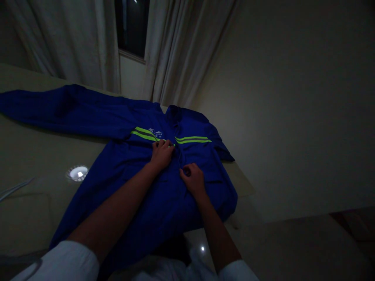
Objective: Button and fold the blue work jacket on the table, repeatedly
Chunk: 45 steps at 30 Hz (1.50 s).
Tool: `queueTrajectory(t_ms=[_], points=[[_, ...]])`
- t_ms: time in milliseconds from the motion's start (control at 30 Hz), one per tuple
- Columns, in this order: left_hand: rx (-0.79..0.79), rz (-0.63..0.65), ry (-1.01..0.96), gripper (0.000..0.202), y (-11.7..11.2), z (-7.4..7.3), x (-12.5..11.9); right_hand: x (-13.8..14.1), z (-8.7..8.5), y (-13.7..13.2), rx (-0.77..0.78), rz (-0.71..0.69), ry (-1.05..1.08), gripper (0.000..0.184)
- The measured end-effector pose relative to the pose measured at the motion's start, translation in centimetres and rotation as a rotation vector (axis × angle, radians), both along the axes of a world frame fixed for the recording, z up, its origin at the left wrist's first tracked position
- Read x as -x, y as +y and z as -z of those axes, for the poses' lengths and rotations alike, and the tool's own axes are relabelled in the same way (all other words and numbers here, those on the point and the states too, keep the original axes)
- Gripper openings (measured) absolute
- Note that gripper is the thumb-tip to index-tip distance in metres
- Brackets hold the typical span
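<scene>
A blue work jacket [140, 218] lies spread front side up, with yellow-green stripes across its chest and a small white logo on the stripe side nearer my left hand. My left hand [163, 153] has curled fingers gripping the front edge of the jacket just below the stripe. Lower along the same front opening, my right hand [193, 178] is closed in a pinch on the fabric. Whatever small fastening may lie under the fingertips is hidden. The collar [173, 113] is at the far end, and one sleeve [52, 109] stretches out to the left.
Beneath the jacket is a pale, glossy table [58, 156] with a bright light reflection on it. A thin whitish strip [16, 189] lies at the left. Behind stand curtains [181, 50] and a dark window [132, 27]; a plain wall [293, 109] rises on the right. The room is dim.
</scene>
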<state>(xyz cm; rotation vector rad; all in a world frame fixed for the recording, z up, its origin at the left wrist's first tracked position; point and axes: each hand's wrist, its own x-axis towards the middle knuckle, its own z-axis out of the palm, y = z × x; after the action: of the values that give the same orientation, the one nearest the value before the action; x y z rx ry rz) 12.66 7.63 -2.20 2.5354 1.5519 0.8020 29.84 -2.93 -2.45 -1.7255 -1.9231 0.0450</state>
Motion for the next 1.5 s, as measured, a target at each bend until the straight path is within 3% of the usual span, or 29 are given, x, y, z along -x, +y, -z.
queueTrajectory(t_ms=[167,367,567,767,1000,1233,1500], points=[[-0.004,0.288,0.056,0.033,-0.5,-0.7,-0.4,0.5,-0.2,0.2,-0.012,-0.031,-0.078,0.011],[0.055,0.241,0.069,0.03,-1.5,-0.2,0.0,0.7,-0.1,-0.1,-0.084,0.015,-0.128,0.008],[0.102,0.41,-0.023,0.025,-2.3,0.0,1.2,0.6,0.2,-0.1,-0.127,-0.003,-0.184,0.01],[0.184,0.366,-0.091,0.026,-2.3,0.4,0.8,0.5,0.1,-0.1,-0.178,-0.067,-0.144,0.013],[0.07,0.334,-0.093,0.02,-3.5,-0.6,0.6,0.5,0.0,-0.2,-0.215,-0.045,-0.05,0.007],[0.059,0.381,0.015,0.028,-3.7,-1.5,0.8,1.8,-0.8,0.7,-0.012,0.096,-0.135,0.003],[0.169,0.287,0.081,0.025,-3.5,-2.4,1.3,3.6,0.1,0.9,-0.001,0.198,-0.137,0.007]])
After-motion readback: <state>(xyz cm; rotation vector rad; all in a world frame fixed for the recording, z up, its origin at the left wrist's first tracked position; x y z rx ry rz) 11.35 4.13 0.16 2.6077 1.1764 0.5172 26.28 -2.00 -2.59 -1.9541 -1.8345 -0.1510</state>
